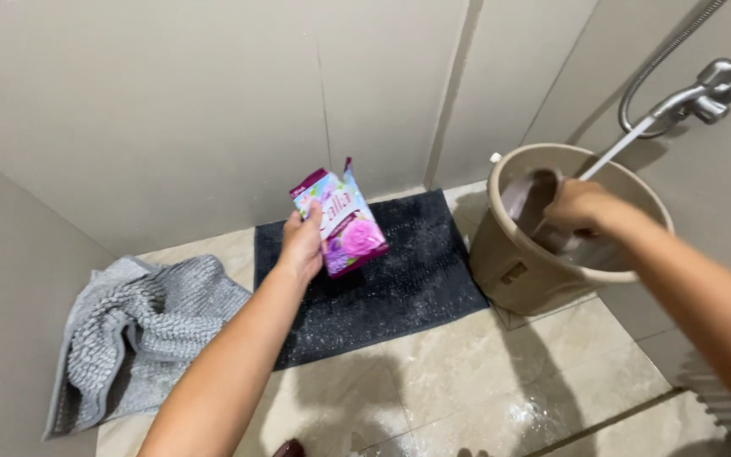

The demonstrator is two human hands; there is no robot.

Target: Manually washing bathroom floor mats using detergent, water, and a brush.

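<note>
**Two bare hands over a bathroom floor, one with a packet, one in a bucket**

Nearest to us, both forearms reach forward over a pale tiled floor (467, 389) dusted with white powder. The left arm stretches straight out from the lower middle, ending in the left hand (302, 245), whose fingers are wrapped around the lower edge of a pink and purple sachet (344, 224); the sachet is held up, tilted, above a dark bath mat (399, 288). A crumpled grey towel (129, 330) lies on the floor to the left, beside the mat. The right arm comes in from the right edge, and the right hand (581, 207) dips over the rim of a beige bucket (518, 271), fingers curled around something we cannot make out. Farther back, a chrome tap (704, 93) and hose sit on the tiled wall.
</note>
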